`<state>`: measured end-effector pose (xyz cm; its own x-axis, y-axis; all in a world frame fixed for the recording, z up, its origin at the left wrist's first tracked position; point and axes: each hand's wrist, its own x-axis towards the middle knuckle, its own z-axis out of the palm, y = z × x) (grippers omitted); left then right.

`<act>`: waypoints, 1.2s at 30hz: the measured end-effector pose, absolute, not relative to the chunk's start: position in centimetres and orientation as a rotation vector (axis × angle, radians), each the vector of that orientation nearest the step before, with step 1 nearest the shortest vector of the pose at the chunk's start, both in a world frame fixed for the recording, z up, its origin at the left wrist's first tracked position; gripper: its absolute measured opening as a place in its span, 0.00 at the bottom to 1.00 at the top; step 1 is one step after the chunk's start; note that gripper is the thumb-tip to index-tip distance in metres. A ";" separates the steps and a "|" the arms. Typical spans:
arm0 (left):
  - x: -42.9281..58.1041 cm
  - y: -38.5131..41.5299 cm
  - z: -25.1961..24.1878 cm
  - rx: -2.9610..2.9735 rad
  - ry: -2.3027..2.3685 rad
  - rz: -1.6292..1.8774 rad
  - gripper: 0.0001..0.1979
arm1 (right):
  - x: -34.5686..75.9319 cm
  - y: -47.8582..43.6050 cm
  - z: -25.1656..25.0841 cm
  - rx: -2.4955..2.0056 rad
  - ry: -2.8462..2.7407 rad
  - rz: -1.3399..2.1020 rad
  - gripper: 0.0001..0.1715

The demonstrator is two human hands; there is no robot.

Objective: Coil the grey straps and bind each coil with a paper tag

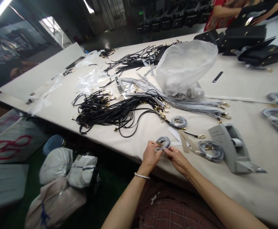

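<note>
Over the table's near edge, both my hands hold a coiled strap [165, 142] wrapped in greyish film. My left hand [150, 156] is closed on the coil's left side, where a small brown piece shows by the fingers. My right hand [175, 156] pinches its lower right side. Beyond the hands lies another wrapped coil [179, 122], with white and tan paper strips [183, 141] in front of it. A further coil [210, 150] with a white band rests to the right, beside a grey tape dispenser [233, 148].
A heap of black straps with gold clasps [115, 111] covers the table's middle. Behind it stand a translucent plastic bag [185, 66] and film-wrapped straps [196, 106]. Black bags [246, 38] lie at the far right near another person's arms. Stuffed sacks [55, 165] sit on the floor at left.
</note>
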<state>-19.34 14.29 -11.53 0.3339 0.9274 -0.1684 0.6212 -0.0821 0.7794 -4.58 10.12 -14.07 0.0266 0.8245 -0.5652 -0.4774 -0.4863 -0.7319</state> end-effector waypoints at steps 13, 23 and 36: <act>-19.0 14.6 -14.5 0.853 1.184 0.771 0.15 | -3.1 12.4 -14.4 -1.245 -0.237 1.879 0.21; -19.6 16.1 -13.9 0.834 1.284 0.744 0.14 | -5.6 13.3 -15.4 -1.344 -0.407 1.711 0.27; -20.1 16.4 -12.5 1.050 1.426 0.637 0.10 | -5.6 14.4 -14.4 -1.694 -0.910 1.379 0.24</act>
